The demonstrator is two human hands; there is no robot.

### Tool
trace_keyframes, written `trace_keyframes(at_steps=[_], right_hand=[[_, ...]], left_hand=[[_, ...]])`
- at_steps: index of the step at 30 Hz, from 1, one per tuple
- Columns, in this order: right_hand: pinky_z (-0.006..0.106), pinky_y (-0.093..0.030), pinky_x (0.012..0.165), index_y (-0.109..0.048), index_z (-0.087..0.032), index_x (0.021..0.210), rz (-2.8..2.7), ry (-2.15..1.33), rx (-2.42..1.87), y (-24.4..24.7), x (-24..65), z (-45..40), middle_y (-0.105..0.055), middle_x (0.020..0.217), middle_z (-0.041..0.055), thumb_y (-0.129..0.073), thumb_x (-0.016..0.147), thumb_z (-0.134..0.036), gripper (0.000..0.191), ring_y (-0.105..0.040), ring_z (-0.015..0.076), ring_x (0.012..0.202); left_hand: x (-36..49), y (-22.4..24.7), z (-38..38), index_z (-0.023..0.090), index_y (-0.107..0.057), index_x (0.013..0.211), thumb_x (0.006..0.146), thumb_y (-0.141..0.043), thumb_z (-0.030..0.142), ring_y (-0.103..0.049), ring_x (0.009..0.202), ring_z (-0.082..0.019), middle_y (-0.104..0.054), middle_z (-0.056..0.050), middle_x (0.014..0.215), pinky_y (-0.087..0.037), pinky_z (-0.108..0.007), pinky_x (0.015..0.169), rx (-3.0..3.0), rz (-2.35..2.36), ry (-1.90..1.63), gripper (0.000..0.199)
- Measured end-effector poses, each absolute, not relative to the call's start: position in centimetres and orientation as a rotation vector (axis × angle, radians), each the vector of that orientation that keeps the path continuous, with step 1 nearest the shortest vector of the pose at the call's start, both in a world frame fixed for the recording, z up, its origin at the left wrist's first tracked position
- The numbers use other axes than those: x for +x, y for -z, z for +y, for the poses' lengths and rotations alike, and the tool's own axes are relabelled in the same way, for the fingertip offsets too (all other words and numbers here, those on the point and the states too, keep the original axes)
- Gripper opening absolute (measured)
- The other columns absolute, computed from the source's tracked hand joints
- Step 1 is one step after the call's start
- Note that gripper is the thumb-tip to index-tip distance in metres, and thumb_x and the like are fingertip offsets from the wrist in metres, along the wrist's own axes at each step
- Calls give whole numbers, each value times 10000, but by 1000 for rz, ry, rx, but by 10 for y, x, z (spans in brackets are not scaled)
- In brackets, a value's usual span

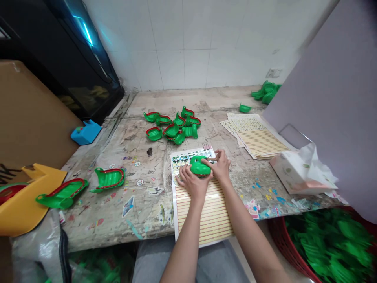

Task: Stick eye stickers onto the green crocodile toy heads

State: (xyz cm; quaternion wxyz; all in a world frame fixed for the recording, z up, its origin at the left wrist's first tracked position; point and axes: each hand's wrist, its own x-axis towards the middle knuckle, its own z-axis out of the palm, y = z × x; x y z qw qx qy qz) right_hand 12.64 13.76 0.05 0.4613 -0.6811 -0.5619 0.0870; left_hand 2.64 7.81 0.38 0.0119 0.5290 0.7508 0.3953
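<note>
A green plastic crocodile head (199,166) with an eye on its top is held over a sticker sheet (206,212). My left hand (193,182) grips its near left side, fingers curled around the shell. From the right, my right hand (220,165) closes on the same piece, thumb pressed on top near the eye. A thin brownish shape shows by the right fingers; I cannot make out what it is. Round eye stickers line the upper part of the sheet, and red-edged strips cover the lower part.
Several green jaw pieces with red edging (171,129) lie beyond the sheet, others at left (109,179). More sticker sheets (259,135) and a tissue box (300,173) are at right. A yellow scoop (32,200) juts in at left. A red basket (290,247) holds green parts below.
</note>
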Motion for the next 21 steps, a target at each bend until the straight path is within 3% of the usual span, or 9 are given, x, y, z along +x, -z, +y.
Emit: trace_keyframes(at_steps=[4,9,16,21], right_hand=[[338,-307,795,-530,-183,981,-1344,-289,-1569,-3,128,138,-577,812,23,-599,738,-527,427,-542,207,789],[344,-325,822,-616,-205,779,-1562,-257,-1436,-7,135,136,-603,775,28,-575,790,-382,183,-510,208,834],[366,-334,853,-623,-208,776,-1573,-138,-1405,-8,135,134,-617,789,37,-574,815,-378,181,-508,210,831],[351,-377,806,-555,-189,878,-1390,-187,-1416,-6,134,141,-586,860,60,-609,756,-498,336,-491,210,830]], left_hand=[[26,-3,78,153,-466,1104,605,-630,647,-394,1273,-303,-551,-178,1221,-164,-522,1093,1656,2348,-1237,721],[25,-2,78,155,-465,1100,599,-640,630,-402,1265,-302,-556,-172,1210,-171,-517,1092,1647,2345,-1231,712],[26,-2,79,153,-459,1101,616,-622,624,-416,1249,-303,-562,-171,1188,-191,-506,1080,1664,2340,-1243,695],[26,-4,78,154,-456,1093,614,-624,629,-430,1234,-302,-564,-164,1182,-208,-498,1072,1667,2345,-1251,696]])
